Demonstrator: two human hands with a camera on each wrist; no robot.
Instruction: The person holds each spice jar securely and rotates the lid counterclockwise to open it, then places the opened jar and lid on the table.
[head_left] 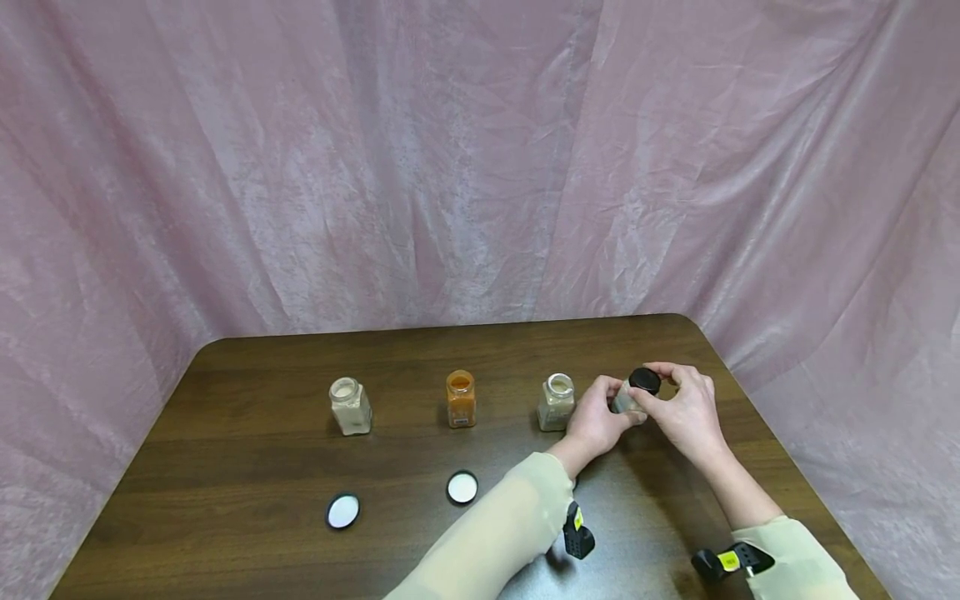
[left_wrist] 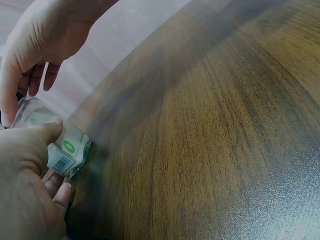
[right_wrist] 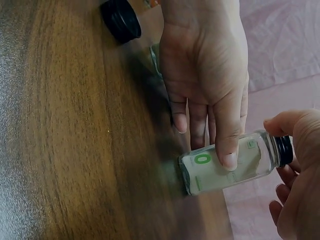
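Toward the right side of the table, my left hand (head_left: pixel 596 421) grips the body of a square glass spice jar (right_wrist: pixel 200 172) of pale powder, tilted, with a green-marked label. A black screw lid (head_left: pixel 644 381) sits on the jar's mouth. The thumb and fingers of my right hand (head_left: pixel 687 412) pinch that lid around its rim. Just left of my left hand stands a lidless jar of pale powder (head_left: pixel 557 404). In the right wrist view, a loose black lid (right_wrist: pixel 121 22) lies on the table near my left hand.
On the brown wooden table (head_left: pixel 225 483) stand a lidless jar of orange powder (head_left: pixel 461 404) and another lidless jar of pale powder (head_left: pixel 351 410). Two upturned lids, one in front of the orange jar (head_left: pixel 462 487) and another farther left (head_left: pixel 342 511), show white linings. A pink curtain (head_left: pixel 450 167) hangs behind.
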